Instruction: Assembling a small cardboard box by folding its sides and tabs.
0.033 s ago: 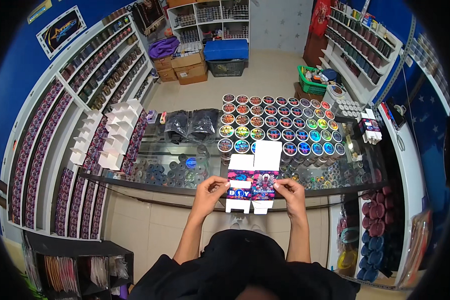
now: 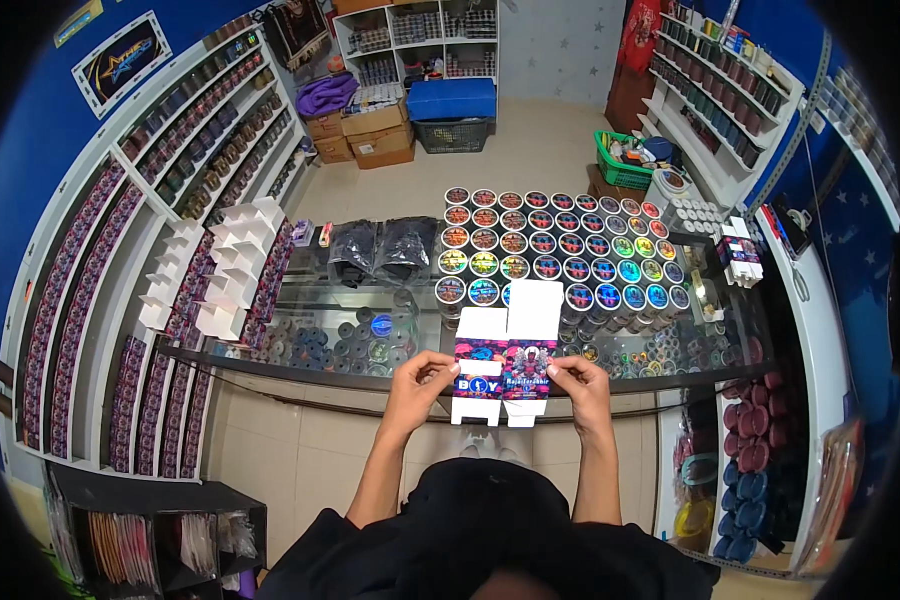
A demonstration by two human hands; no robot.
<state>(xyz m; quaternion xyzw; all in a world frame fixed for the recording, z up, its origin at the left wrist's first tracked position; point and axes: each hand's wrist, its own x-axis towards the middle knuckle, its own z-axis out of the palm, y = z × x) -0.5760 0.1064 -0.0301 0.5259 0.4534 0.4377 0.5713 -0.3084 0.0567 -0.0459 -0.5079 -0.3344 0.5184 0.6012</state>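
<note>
A printed cardboard box [image 2: 526,372], pink, purple and dark blue with white flaps, hangs in front of me over the near edge of the glass counter. Its white flaps stick out at top and bottom, so it looks unfolded or only partly opened out. My left hand [image 2: 418,390] pinches its left side between thumb and fingers. At the opposite side, my right hand [image 2: 584,392] grips the edge in the same way. Just beyond the box stand rows of round spools [image 2: 512,243] with bright round labels. The box hides a few of the nearest ones.
On the counter's left side, open-topped printed boxes [image 2: 232,275] stand in rows beside dark plastic bags [image 2: 406,250]. More printed cartons [image 2: 740,262] are stacked at the right end. A green basket [image 2: 624,165] sits beyond the counter. Stocked shelves [image 2: 210,110] line the walls.
</note>
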